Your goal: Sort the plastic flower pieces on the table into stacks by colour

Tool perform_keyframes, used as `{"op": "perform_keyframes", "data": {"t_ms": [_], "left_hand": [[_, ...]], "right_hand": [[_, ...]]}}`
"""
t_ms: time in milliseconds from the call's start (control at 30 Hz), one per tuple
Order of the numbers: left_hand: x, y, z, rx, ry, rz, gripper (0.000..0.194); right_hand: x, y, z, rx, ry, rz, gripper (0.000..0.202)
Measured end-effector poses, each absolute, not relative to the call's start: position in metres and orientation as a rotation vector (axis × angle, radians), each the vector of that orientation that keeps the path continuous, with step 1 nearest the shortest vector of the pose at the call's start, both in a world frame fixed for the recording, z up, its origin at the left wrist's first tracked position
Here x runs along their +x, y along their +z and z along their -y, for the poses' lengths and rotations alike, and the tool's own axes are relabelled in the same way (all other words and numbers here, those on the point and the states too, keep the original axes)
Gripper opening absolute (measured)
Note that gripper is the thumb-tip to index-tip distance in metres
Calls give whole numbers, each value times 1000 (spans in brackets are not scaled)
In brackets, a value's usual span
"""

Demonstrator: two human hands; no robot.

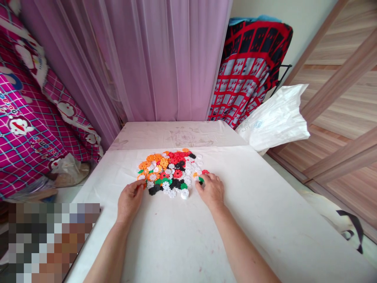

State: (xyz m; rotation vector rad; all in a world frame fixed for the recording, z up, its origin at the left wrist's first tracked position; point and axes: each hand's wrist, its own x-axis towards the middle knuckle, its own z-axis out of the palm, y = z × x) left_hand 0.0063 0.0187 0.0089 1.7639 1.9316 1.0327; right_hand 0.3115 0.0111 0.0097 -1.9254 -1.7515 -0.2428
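Observation:
A pile of small plastic snowflake discs [160,181] in orange, red, white, black and green lies spread on the white tabletop [182,239]. At the pile's left edge is my left hand [129,199], its thumb and forefinger pinched at an orange disc [145,184] that shows only in part. Over the right edge, my right hand [212,189] curls its thumb and forefinger about a green disc [201,179]. A red disc [205,171] lies just beyond those fingers, partly covered by them. Loose white discs [184,194] sit along the near side of the pile.
A purple curtain [165,59] hangs behind the table. At the table's right rear corner stands a white plastic bag [277,118], with a red and black patterned cloth [244,67] behind it. Pink patterned fabric [44,106] hangs at left; wooden wardrobe doors [338,102] are at right.

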Motion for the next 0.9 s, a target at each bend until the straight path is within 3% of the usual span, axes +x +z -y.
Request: {"op": "perform_keyframes", "data": {"t_ms": [300, 533, 900], "left_hand": [[7, 10, -18, 1785, 1034, -1934, 40], [7, 9, -19, 1798, 1041, -1929, 40], [8, 11, -17, 1772, 1050, -1936, 40]], "right_hand": [[322, 8, -4, -2053, -323, 1728, 29], [318, 8, -7, -1890, -291, 1787, 15], [316, 8, -13, -1968, -238, 1804, 20]]}}
